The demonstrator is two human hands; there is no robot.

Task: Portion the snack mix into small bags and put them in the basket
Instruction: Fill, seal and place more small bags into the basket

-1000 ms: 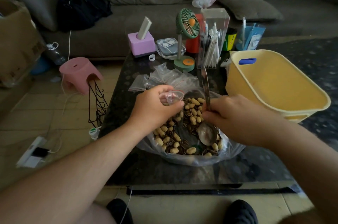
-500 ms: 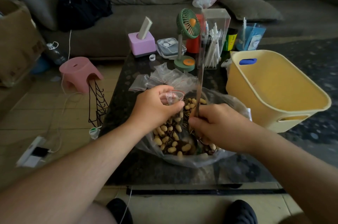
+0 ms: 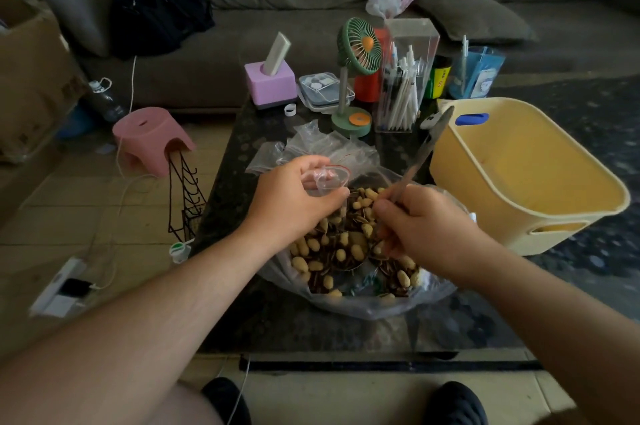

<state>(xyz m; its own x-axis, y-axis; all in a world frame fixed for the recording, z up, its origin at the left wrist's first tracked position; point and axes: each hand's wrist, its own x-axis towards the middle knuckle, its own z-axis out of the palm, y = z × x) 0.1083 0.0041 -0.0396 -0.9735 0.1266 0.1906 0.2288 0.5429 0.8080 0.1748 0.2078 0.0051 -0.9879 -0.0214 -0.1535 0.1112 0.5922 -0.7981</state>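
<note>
Spreading open on the dark glossy coffee table [image 3: 346, 331], a large clear plastic bag [image 3: 360, 303] holds the snack mix of pale peanuts and dark striped sunflower seeds [image 3: 332, 251]. Just right of that bag stands the pale yellow plastic basket [image 3: 540, 216], tilted in this wide view; a blue clip-like piece [image 3: 471, 119] sits at its far rim, and I see no small bags inside it. Just beyond the big bag lies a loose heap of small clear zip bags [image 3: 325, 150].

The left hand [image 3: 294, 202] hovers over the far-left part of the snack mix, its fingers curled and pinching the mouth of one small clear bag with a red seal line [image 3: 329, 178], held open above the nuts. The right hand [image 3: 426, 227] is over the right half of the big bag, closed around a long metal spoon [image 3: 420, 156]; the handle slants up toward the basket's near-left corner, while the bowl is hidden under the hand, down in the mix.

Behind the big bag stands a clear acrylic box of white pens [image 3: 401, 95].
</note>
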